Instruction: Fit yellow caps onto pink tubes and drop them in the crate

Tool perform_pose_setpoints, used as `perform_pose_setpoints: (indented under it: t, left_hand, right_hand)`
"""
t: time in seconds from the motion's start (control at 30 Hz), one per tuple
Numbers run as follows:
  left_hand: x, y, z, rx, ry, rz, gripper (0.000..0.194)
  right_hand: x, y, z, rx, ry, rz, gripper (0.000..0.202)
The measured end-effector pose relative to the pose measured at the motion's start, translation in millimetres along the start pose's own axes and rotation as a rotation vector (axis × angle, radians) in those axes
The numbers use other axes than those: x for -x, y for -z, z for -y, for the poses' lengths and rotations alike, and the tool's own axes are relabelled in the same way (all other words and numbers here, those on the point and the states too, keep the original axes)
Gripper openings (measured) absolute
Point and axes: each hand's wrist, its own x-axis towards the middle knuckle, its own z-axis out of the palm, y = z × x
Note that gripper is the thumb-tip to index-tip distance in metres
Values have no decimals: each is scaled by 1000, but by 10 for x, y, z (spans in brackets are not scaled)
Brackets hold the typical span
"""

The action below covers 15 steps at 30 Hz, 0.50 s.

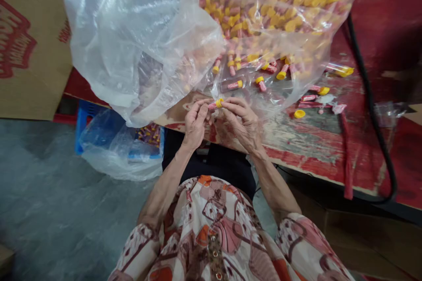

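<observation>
Between my two hands, just over the table's near edge, is a small pink tube with a yellow cap (212, 105). My left hand (196, 124) is closed in a pinch on its pink body. At the other end, the fingers of my right hand (242, 123) close on the yellow cap. Past my fingers, a similar capped tube (234, 85) and another one (260, 84) lie at the mouth of a clear plastic bag (280, 39) filled with many such tubes.
A whitish plastic bag (141, 30) spreads over the table's left. Below it stands a blue crate (81, 127) with more tubes inside. On the right lie a loose yellow cap (299, 114), several tubes, and a black cable (365, 83). A cardboard box (39, 44) stands far left.
</observation>
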Motion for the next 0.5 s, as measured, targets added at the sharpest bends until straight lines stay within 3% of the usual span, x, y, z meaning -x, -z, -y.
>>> perform_pose_setpoints:
  t: [0.13,0.27,0.33,0.5]
  left_hand:
    - [4,11,-1,-13,-31,-33,39]
    - [-57,183,-44,-160,-98,-20,39]
    - [-107,326,-123,-359,-143,32,38]
    - [-249,590,-323,-1055,-347,157,29]
  right_hand:
    - [-6,0,20,11,32,112,38]
    - [-84,56,-65,26,43,211,35]
    - [-143,138,-157,123,74,127,31]
    - [-253,432,-494,436,41,-350,41]
